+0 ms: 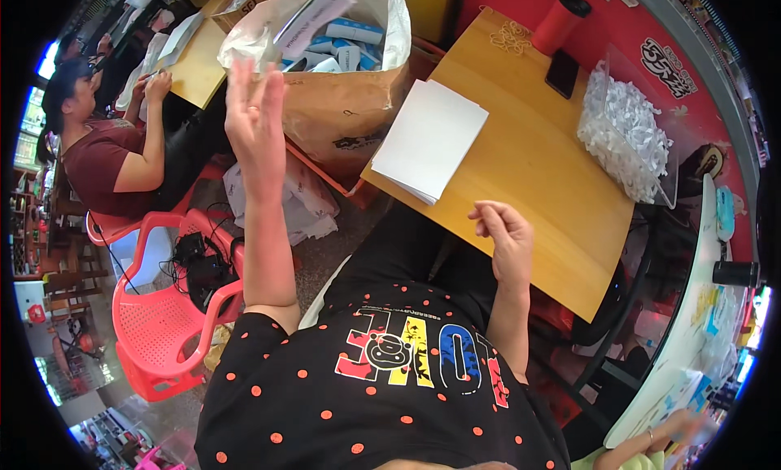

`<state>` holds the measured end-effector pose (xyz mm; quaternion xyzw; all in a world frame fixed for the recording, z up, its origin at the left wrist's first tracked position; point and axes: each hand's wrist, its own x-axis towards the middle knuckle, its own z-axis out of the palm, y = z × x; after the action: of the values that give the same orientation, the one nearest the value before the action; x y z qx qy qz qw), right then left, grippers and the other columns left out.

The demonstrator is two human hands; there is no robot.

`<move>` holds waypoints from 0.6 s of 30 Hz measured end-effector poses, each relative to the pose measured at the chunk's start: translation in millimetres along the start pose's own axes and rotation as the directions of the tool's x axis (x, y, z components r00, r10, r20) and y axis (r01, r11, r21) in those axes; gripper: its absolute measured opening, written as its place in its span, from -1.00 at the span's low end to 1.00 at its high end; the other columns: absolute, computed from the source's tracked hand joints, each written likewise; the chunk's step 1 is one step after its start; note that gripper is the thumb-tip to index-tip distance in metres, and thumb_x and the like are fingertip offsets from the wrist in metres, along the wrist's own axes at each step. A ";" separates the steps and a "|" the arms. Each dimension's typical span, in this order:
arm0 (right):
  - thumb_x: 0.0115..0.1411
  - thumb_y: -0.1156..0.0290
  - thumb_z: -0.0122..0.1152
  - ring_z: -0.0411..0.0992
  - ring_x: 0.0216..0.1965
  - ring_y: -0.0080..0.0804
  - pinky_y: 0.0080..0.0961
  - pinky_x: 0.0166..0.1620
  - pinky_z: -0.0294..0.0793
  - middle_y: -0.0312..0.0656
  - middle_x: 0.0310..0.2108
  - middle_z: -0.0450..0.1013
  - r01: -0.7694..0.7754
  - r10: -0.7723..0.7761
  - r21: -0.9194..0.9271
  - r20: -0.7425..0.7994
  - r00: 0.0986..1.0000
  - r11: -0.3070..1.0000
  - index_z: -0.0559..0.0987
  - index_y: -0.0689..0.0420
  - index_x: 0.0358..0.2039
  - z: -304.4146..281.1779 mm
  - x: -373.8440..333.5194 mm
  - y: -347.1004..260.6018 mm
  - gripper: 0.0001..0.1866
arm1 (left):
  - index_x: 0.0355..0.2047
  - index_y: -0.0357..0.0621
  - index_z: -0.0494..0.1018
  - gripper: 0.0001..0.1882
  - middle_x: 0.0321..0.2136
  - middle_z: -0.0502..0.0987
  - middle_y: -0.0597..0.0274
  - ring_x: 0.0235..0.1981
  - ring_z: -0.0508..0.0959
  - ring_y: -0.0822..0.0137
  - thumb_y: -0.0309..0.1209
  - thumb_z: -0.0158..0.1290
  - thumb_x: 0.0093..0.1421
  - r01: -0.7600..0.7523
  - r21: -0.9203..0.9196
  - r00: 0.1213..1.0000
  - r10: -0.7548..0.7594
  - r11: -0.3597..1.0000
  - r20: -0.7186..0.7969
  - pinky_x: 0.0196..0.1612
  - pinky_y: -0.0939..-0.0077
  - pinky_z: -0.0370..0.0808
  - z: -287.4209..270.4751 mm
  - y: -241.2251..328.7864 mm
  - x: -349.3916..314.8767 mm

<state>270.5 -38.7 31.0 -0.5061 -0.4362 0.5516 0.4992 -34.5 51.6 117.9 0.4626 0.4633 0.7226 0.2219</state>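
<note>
My left hand (256, 128) is raised at the near left side of a big brown paper sack (346, 108), fingers stretched out and empty. Just past its fingertips, a white and purple printed packet (316, 16) is tilted in the air over the sack's mouth, slightly blurred. Inside the sack lie several blue and white packets (355, 32). My right hand (508, 238) hovers at the table's near edge, its fingers loosely bent and apart with nothing seen in them. Close to it, a stack of white sheets (431, 137) rests on the wooden table (537, 202).
A clear bin of white paper strips (626, 137), a dark phone (562, 73), a red tumbler (561, 23) and rubber bands (510, 39) are on the table. At left are a red plastic chair (167, 328) with black cables and a seated person (122, 153).
</note>
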 end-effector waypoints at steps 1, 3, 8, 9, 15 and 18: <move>0.18 0.37 0.20 0.45 -0.32 -0.48 -0.57 -0.23 0.42 -0.15 -0.28 0.53 -0.014 0.015 -0.058 0.015 1.000 0.998 0.54 0.28 -0.18 5.3 2.0 0.7 -0.73 | 0.26 -0.38 -0.04 -0.27 0.23 0.10 -0.14 0.15 0.33 0.15 -0.39 0.08 0.22 -0.112 0.176 0.993 0.104 0.978 0.054 0.10 0.42 0.39 2.7 5.5 -8.3; 0.07 0.35 0.30 0.41 -0.18 -0.35 -0.45 -0.11 0.38 -0.13 -0.14 0.48 0.340 -0.335 -0.521 0.108 0.936 0.783 0.48 0.26 -0.08 19.9 11.6 -3.5 -0.58 | 0.26 -0.31 -0.02 -0.30 0.22 0.13 -0.13 0.14 0.35 0.16 -0.43 0.07 0.21 -0.067 0.153 0.990 0.046 0.986 0.133 0.08 0.45 0.39 4.4 2.6 -29.6; -0.15 0.31 0.44 0.32 -0.05 -0.18 -0.30 0.01 0.27 -0.11 0.00 0.38 0.549 -0.460 -0.780 0.386 0.800 0.301 0.35 0.20 0.09 41.5 36.1 -5.6 -0.25 | 0.23 -0.30 0.09 -0.40 0.10 0.32 -0.02 0.00 0.48 0.26 -0.53 0.03 0.22 0.264 0.090 0.933 -0.278 0.960 0.230 -0.05 0.56 0.45 5.5 -18.4 -71.4; -0.16 0.31 0.44 0.33 -0.09 -0.19 -0.32 -0.01 0.28 -0.12 -0.04 0.41 0.560 -0.447 -0.784 0.414 0.793 0.268 0.34 0.20 0.09 42.0 40.1 -3.2 -0.24 | 0.20 -0.31 0.16 -0.46 0.05 0.38 -0.01 -0.06 0.52 0.31 -0.53 0.03 0.22 0.288 0.094 0.924 -0.302 0.953 0.235 -0.11 0.59 0.48 2.2 -21.8 -76.7; -0.10 0.30 0.41 0.39 -0.25 -0.34 -0.40 -0.13 0.29 -0.17 -0.17 0.48 0.563 -0.330 -0.810 0.493 0.805 0.165 0.36 0.21 0.08 41.7 42.8 2.0 -0.30 | 0.11 -0.33 0.29 -0.56 -0.06 0.48 0.03 -0.16 0.56 0.36 -0.49 0.04 0.23 0.438 0.206 0.834 -0.482 0.875 0.270 -0.15 0.60 0.49 -33.7 -43.3 -95.3; -0.07 0.39 0.33 0.37 -0.38 -0.34 -0.40 -0.22 0.28 -0.21 -0.42 0.43 0.635 -0.428 -0.762 0.534 0.729 0.129 0.43 0.20 -0.19 43.6 44.3 5.7 -0.58 | 0.06 -0.32 0.35 -0.61 -0.10 0.52 0.06 -0.18 0.57 0.38 -0.47 0.04 0.23 0.509 0.196 0.784 -0.545 0.838 0.295 -0.18 0.62 0.49 -38.8 -52.7 -105.1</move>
<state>227.1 5.7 24.6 -0.4479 -0.8584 0.0380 0.2473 -24.4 -20.3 17.5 0.4431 0.5663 0.5151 0.4665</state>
